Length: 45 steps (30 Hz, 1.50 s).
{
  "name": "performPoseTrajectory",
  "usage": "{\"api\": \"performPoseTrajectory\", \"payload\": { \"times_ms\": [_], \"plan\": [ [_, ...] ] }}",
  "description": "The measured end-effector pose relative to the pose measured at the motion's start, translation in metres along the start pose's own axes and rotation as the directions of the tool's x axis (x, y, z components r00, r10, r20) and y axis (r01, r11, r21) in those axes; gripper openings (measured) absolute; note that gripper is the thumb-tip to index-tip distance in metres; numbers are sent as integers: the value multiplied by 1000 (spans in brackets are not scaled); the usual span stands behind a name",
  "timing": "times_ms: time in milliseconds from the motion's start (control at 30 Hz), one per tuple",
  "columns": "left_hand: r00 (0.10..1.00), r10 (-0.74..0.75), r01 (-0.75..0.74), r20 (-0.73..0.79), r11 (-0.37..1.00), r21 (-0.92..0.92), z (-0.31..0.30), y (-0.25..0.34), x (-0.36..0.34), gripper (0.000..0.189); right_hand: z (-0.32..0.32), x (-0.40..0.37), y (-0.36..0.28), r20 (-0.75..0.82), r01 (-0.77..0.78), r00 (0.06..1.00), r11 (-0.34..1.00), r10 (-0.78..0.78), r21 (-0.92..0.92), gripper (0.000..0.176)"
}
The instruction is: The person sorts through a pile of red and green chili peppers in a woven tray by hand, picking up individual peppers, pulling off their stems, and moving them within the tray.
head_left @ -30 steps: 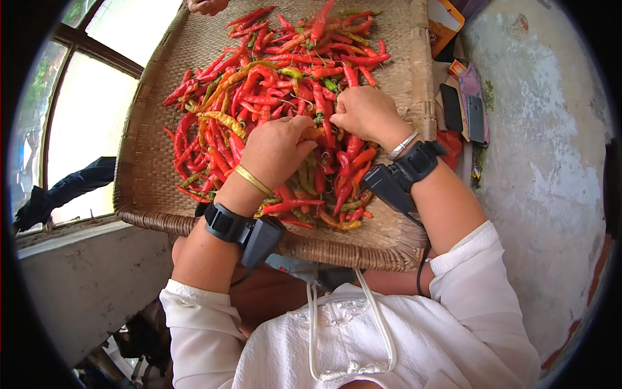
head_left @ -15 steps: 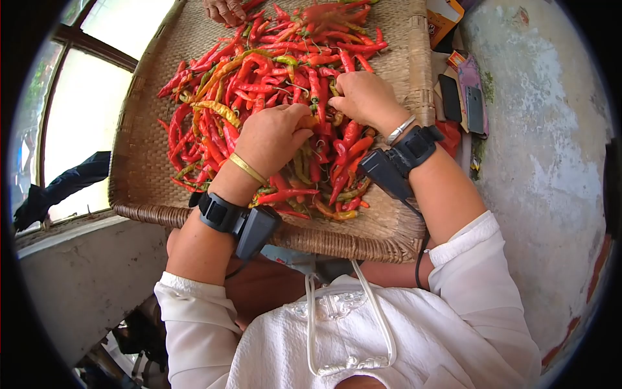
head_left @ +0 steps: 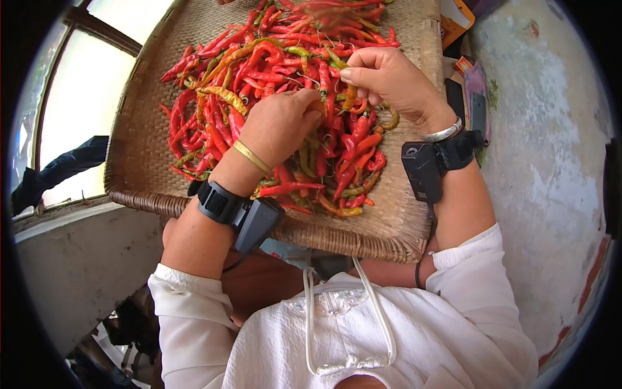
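Note:
Red, orange and greenish chili peppers [head_left: 259, 71] lie heaped in a shallow woven basket [head_left: 402, 214]. Above the middle of the heap is my left hand [head_left: 278, 126], its fingers bent together at the peppers; what they hold, if anything, is hidden. To its right, my right hand [head_left: 389, 84] is raised a little over the heap's right part. Its thumb and forefinger are pinched together, and an orange-green pepper hangs just below them, beside the curled fingers. Whether the pinch holds that pepper or only a stem is too small to tell.
A window [head_left: 84, 91] and a dark cloth [head_left: 65, 172] are at the left. Right of the basket, two phones [head_left: 478, 111] lie by a pink bag, with an orange box [head_left: 455, 23] above. Part of another person's hand [head_left: 223, 2] shows at the top edge. A wall [head_left: 538, 162] stands at the right.
My right hand has moved up and right, away from my left hand, and turned so its pinched fingers show. My left hand has shifted slightly. The other person's hand has mostly left the top edge.

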<state>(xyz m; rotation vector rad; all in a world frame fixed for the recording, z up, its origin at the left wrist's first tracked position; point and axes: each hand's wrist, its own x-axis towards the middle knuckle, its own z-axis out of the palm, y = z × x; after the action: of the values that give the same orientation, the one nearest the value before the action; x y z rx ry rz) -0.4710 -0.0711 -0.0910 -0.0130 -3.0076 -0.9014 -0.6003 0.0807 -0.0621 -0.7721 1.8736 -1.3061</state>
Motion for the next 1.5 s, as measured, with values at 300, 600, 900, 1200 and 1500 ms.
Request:
{"api": "performPoseTrajectory", "payload": {
  "times_ms": [300, 600, 900, 1200, 1500],
  "plan": [
    [973, -45, -46, -227, 924, -381, -1, -4, 0, 23, -38, 10, 0, -324, 302, 937, 770, -130, 562, 26],
    [968, -180, 63, -177, 851, -522, -11, -7, 0, 17, 16, -1, -7, 93, 74, 992, 995, -80, 64, 29],
    [912, -119, -27, -393, 938, -346, -5, 0, 7, 23, 24, -3, -11, -3, 53, 999, 978, -54, 204, 9],
    [994, -99, 102, -41, 993, 56, -6, 3, -5, 20, -33, 15, 13, -410, 201, 905, 734, 115, 649, 31],
    [997, -59, 56, -56, 997, -50, -3, 0, -1, 20, 31, 6, 19, 86, 192, 980, 959, -177, -211, 22]
  ]
}}
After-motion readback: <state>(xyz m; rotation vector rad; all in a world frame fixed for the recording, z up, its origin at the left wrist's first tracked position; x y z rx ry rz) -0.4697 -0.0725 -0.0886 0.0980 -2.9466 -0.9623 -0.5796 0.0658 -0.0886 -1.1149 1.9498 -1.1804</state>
